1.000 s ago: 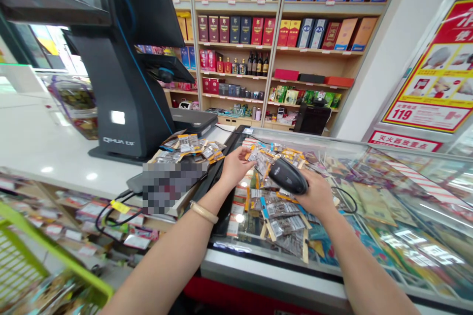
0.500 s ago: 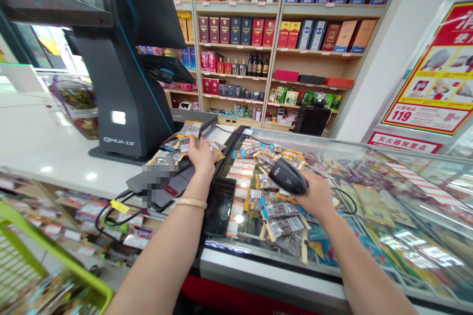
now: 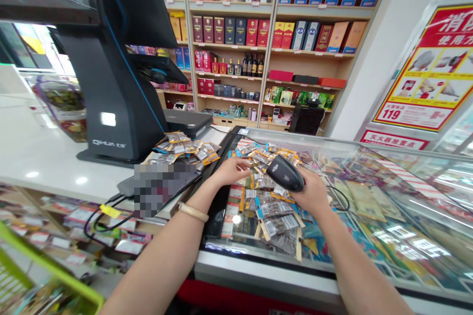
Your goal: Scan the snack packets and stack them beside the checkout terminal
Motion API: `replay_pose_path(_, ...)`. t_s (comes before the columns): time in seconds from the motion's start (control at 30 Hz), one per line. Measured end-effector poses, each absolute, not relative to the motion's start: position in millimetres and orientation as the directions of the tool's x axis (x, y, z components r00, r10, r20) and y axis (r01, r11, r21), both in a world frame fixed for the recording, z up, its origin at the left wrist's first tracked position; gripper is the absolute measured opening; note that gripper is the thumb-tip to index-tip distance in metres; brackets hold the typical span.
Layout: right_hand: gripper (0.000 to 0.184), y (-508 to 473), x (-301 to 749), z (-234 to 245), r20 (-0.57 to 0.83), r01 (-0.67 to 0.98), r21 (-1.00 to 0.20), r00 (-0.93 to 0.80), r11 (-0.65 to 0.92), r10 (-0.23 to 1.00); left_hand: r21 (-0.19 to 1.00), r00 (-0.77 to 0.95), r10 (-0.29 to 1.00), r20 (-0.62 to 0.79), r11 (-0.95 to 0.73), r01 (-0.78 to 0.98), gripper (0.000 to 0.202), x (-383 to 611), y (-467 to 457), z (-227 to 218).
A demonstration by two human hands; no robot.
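Observation:
My right hand point(image 3: 314, 189) grips a black handheld barcode scanner point(image 3: 284, 173), held over the glass counter with its head pointing left. Small snack packets point(image 3: 275, 211) with clear, blue and orange wrapping lie in a loose pile beneath it. My left hand point(image 3: 233, 171) reaches over the left edge of that pile, fingers parted and nothing visible in them. Its fingertips are close to the packets; whether they touch is unclear. A second heap of similar packets point(image 3: 185, 148) lies on the white counter by the register stand.
The register stand point(image 3: 116, 103) rises at the left. A dark phone point(image 3: 215, 219) lies partly under my left forearm on the glass counter point(image 3: 369, 167). A green basket point(image 3: 48, 266) is at lower left. Shelves of boxed bottles point(image 3: 229, 32) stand behind.
My left hand has moved right, from the heap by the register to the pile on the glass, leaving a packet on that heap. The scanner stays over the pile.

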State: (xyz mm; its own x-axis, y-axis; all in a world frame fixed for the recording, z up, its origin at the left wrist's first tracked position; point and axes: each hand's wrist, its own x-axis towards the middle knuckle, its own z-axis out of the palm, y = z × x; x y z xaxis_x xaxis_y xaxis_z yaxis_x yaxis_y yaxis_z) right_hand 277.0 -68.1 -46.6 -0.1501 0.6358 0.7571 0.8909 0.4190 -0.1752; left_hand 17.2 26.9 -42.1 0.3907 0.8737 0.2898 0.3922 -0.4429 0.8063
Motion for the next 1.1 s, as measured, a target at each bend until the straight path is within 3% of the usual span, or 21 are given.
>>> replay_pose_path(0.07, 0.027, -68.7, 276.4, -45.9, 0.752, 0.891, -0.176, -0.153, 0.418, 0.642, 0.695, 0.501, 0.831, 0.244, -0.510, 0.507, 0.029, 24.6, 20.0, -46.5)
replay_pose_path(0.2, 0.028, -70.2, 274.1, -43.7, 0.745, 0.890, -0.175, -0.161, 0.422, 0.647, 0.504, 0.505, 0.815, 0.286, -0.576, 0.644, 0.045, 33.9, 14.4, -53.4)
replay_pose_path(0.33, 0.031, -70.7, 273.2, -43.4, 0.741, 0.898, -0.177, -0.147, 0.402, 0.655, 0.442, 0.497, 0.827, 0.263, -0.561, 0.700, 0.047, 39.1, 15.2, -58.3)
replay_pose_path(0.43, 0.031, -70.4, 274.3, -44.6, 0.727, 0.899, -0.184, -0.147, 0.397, 0.670, 0.512, 0.464, 0.846, 0.264, -0.530, 0.676, 0.052, 40.2, 16.4, -60.5)
replay_pose_path(0.5, 0.030, -69.9, 275.5, -45.5, 0.725, 0.898, -0.187, -0.148, 0.399, 0.672, 0.629, 0.440, 0.862, 0.251, -0.491, 0.603, 0.051, 39.4, 17.2, -60.8)
replay_pose_path(0.6, 0.030, -69.6, 276.6, -45.9, 0.735, 0.903, -0.174, -0.147, 0.394, 0.662, 0.844, 0.377, 0.901, 0.216, -0.367, 0.392, 0.040, 36.7, 18.3, -58.1)
replay_pose_path(0.7, 0.028, -69.8, 276.5, -45.8, 0.742, 0.907, -0.166, -0.145, 0.388, 0.654, 0.962, 0.258, 0.952, 0.166, -0.214, 0.170, 0.026, 32.8, 19.5, -50.6)
replay_pose_path(0.9, 0.026, -68.9, 277.5, -47.0, 0.748, 0.920, -0.148, -0.136, 0.364, 0.649, 0.971, -0.035, 0.975, 0.220, -0.222, -0.092, 0.026, 22.0, 25.5, -33.2)
replay_pose_path(1.1, 0.024, -69.3, 277.4, -46.2, 0.743, 0.938, -0.133, -0.120, 0.320, 0.659, 0.952, -0.099, 0.959, 0.267, -0.278, -0.127, 0.029, 18.4, 28.1, -30.2)
